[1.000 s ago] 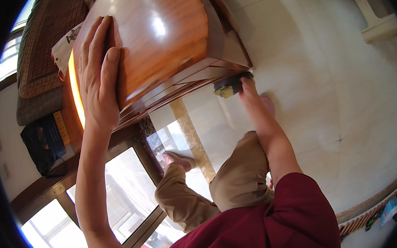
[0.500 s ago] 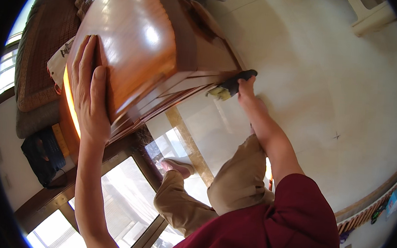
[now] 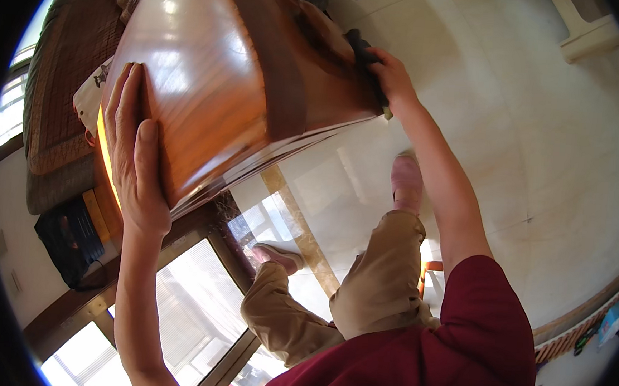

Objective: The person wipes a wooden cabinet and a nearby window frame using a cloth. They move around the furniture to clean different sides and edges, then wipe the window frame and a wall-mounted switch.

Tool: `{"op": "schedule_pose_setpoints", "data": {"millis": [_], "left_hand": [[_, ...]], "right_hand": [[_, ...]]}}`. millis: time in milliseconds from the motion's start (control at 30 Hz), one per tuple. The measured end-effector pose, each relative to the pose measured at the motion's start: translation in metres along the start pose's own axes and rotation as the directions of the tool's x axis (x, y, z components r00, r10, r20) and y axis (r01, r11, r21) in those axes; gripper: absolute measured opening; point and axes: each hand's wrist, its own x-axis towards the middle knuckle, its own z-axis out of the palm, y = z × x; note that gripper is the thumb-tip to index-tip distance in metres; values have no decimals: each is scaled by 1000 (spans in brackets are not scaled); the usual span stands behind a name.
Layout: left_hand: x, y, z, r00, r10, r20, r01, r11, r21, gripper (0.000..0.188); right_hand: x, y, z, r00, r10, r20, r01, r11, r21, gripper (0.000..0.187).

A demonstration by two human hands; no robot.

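A glossy reddish-brown wooden cabinet (image 3: 210,78) stands in front of me on the left. My left hand (image 3: 134,156) lies flat along its top near the left edge, fingers stretched out and holding nothing. At the cabinet's right side, my right hand (image 3: 395,78) grips a dark cleaning pad (image 3: 367,59) with a small yellowish-green edge at its lower end. The pad lies against the side panel or very close to it. Its inner face is hidden, and whether it is a cloth, sponge or brush I cannot tell.
A dark padded seat (image 3: 68,104) stands beyond the cabinet on the left, with a black bag (image 3: 69,237) below it. Glass door panels (image 3: 197,307) are at lower left. Pale floor tiles (image 3: 514,135) spread to the right; a cream furniture leg (image 3: 586,36) stands at upper right.
My right hand has moved the pad from the cabinet's near right corner up and away along its side panel. My left hand stays on the top, shifted slightly.
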Motion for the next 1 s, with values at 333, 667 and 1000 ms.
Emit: {"op": "schedule_pose_setpoints", "data": {"millis": [333, 667, 1000], "left_hand": [[3, 4, 0, 999, -17, -43, 18, 999, 27, 60], [4, -6, 7, 986, 139, -90, -133, 988, 72, 49], [2, -7, 7, 915, 338, -222, -295, 933, 204, 32]], "right_hand": [[-103, 14, -21, 992, -93, -88, 58, 939, -339, 37], [-69, 26, 5, 953, -95, -287, 32, 976, -215, 37], [-146, -34, 91, 857, 433, -279, -68, 632, 772, 70]]}}
